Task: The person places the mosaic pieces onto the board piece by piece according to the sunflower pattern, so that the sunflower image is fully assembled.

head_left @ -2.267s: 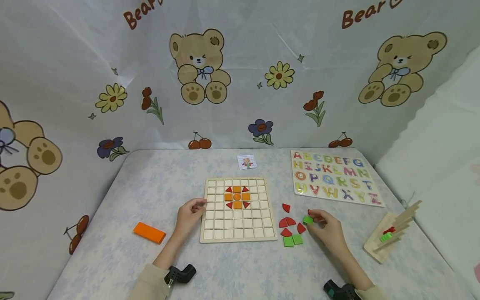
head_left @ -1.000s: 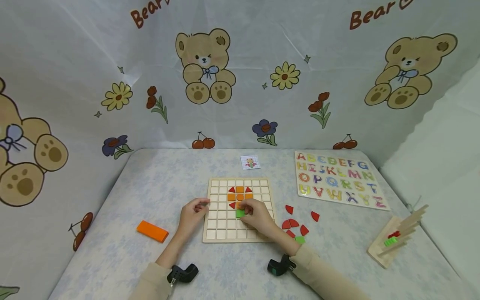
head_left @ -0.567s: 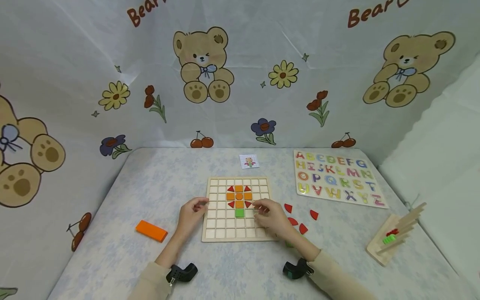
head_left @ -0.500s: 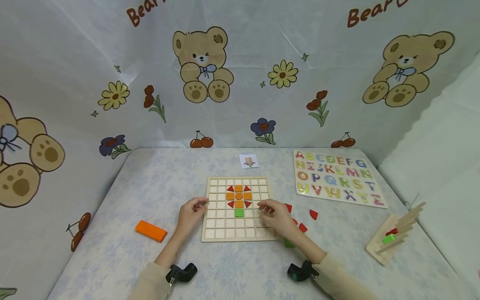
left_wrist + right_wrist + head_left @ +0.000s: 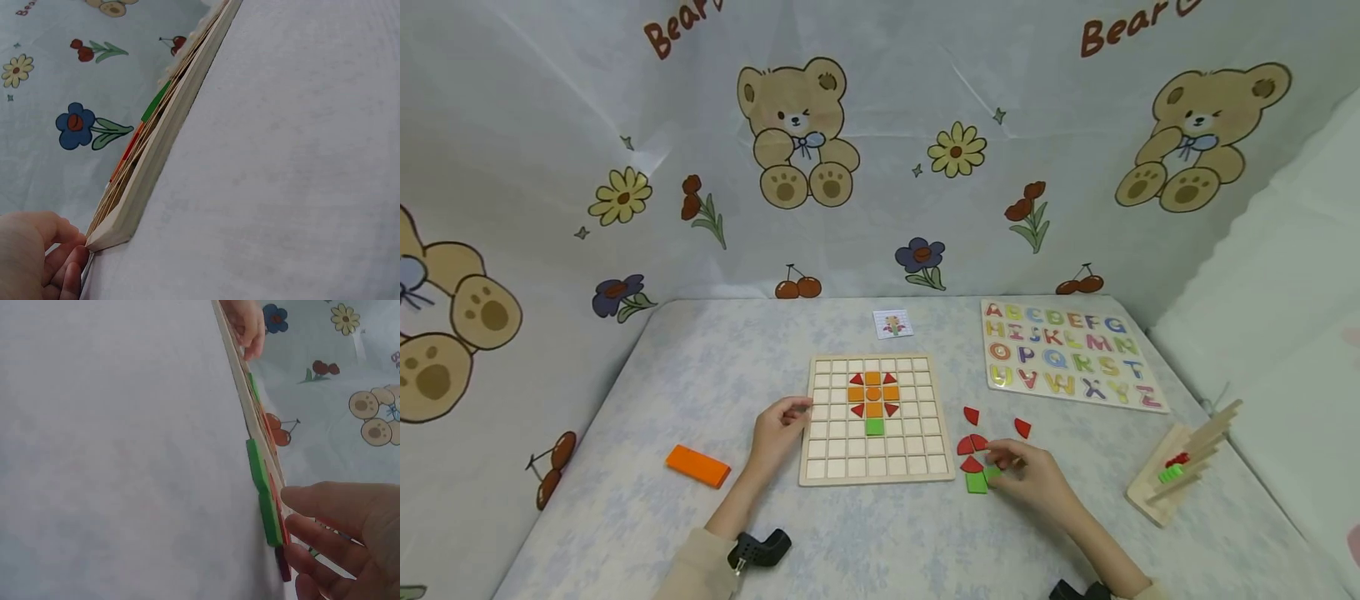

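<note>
A wooden grid board [image 5: 835,468] lies in the middle of the table. Set in its cells are orange squares, an orange circle [image 5: 873,394], red triangles and one green square tile [image 5: 874,427]. My left hand [image 5: 777,431] holds the board's left edge, its fingertips at the corner in the left wrist view. To the right of the board, my right hand [image 5: 1037,477] reaches over a green square tile [image 5: 992,475], partly covered by the fingers. Its thumb and fingers stand apart, near the tiles. Another green tile [image 5: 975,483] lies alongside, with several red quarter-circle pieces [image 5: 972,464] behind.
An orange block [image 5: 697,466] lies left. A small pattern card [image 5: 892,324] rests behind the board. At the back right is an alphabet board [image 5: 1075,354]; a wooden stand with pegs [image 5: 1161,500] and small red and green pieces is at right.
My right hand set a green square tile into the board below the orange square, released it, then moved back right to the loose tiles. My left hand stayed at the board's edge.
</note>
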The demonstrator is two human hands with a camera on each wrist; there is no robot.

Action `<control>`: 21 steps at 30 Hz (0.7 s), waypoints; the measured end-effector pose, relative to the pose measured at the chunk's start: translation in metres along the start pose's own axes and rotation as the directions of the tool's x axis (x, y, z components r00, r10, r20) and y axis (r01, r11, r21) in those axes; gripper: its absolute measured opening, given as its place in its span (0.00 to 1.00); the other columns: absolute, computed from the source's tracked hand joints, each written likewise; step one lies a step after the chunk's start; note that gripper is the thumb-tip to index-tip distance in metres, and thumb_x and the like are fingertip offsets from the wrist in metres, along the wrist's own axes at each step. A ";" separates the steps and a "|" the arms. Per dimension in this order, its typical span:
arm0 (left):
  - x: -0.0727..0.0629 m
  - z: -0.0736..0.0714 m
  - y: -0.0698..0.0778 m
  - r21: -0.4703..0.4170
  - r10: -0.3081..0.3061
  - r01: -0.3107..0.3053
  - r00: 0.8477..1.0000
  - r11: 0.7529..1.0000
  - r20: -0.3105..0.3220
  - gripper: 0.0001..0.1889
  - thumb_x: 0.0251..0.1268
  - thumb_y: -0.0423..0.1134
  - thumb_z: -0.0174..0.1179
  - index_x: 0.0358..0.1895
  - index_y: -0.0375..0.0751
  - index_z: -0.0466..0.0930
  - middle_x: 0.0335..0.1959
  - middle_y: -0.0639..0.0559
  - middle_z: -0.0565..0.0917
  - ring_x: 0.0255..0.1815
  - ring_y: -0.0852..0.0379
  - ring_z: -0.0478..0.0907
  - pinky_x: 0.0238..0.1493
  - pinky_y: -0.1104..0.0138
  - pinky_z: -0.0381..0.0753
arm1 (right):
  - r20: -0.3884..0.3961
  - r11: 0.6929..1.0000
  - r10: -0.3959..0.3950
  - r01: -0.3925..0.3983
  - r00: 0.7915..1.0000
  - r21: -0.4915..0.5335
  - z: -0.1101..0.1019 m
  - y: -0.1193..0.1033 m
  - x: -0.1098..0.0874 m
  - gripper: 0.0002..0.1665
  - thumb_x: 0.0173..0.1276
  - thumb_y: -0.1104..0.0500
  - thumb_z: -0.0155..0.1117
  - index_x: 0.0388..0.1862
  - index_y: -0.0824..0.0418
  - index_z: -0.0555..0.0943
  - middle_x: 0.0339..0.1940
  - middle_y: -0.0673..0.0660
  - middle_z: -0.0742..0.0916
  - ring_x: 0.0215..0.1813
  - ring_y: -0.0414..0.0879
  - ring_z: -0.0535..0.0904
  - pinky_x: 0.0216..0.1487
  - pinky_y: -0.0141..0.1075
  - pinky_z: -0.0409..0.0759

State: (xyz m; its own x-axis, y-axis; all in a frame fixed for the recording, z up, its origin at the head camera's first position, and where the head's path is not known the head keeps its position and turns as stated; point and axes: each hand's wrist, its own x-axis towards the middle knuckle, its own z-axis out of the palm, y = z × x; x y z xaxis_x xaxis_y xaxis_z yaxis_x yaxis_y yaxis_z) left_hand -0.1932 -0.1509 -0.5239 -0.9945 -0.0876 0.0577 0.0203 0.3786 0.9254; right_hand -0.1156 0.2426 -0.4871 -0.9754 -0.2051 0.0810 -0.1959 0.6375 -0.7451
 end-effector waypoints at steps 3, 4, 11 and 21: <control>0.000 0.000 -0.001 0.006 -0.001 0.001 1.000 1.000 -0.001 0.11 0.66 0.32 0.63 0.49 0.40 0.86 0.40 0.44 0.86 0.35 0.60 0.75 0.39 0.72 0.75 | 0.031 1.000 -0.006 0.006 1.000 -0.007 -0.002 0.006 -0.010 0.25 0.54 0.66 0.77 0.53 0.67 0.82 0.42 0.55 0.89 0.39 0.36 0.80 0.43 0.30 0.79; 0.000 0.000 -0.001 0.007 -0.001 0.001 1.000 1.000 -0.001 0.11 0.66 0.32 0.63 0.49 0.40 0.86 0.40 0.44 0.86 0.35 0.60 0.75 0.39 0.73 0.75 | 0.031 1.000 -0.005 0.005 1.000 -0.003 -0.002 0.007 -0.012 0.26 0.54 0.66 0.77 0.53 0.66 0.82 0.43 0.55 0.89 0.40 0.35 0.80 0.43 0.30 0.80; -0.001 0.000 0.000 0.002 -0.005 0.005 1.000 1.000 -0.003 0.11 0.66 0.32 0.62 0.49 0.39 0.86 0.39 0.43 0.85 0.35 0.60 0.74 0.38 0.73 0.74 | 0.007 0.998 0.002 -0.003 1.000 0.059 0.001 0.013 -0.013 0.25 0.54 0.68 0.76 0.53 0.66 0.82 0.42 0.56 0.88 0.39 0.34 0.78 0.41 0.29 0.78; -0.001 0.000 0.000 -0.009 0.004 -0.004 1.000 1.000 0.001 0.11 0.67 0.32 0.62 0.49 0.39 0.86 0.41 0.43 0.86 0.36 0.60 0.74 0.39 0.73 0.74 | 0.043 0.990 0.045 -0.051 0.998 0.131 0.004 0.005 0.006 0.25 0.54 0.66 0.77 0.53 0.64 0.83 0.40 0.55 0.87 0.39 0.37 0.78 0.40 0.29 0.78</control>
State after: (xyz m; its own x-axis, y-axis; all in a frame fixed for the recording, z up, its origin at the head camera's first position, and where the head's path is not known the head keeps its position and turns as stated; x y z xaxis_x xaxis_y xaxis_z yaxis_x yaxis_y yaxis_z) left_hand -0.1922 -0.1506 -0.5241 -0.9945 -0.0848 0.0608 0.0251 0.3707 0.9284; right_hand -0.1219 0.2416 -0.4927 -0.9781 -0.2074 0.0189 -0.1314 0.5444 -0.8285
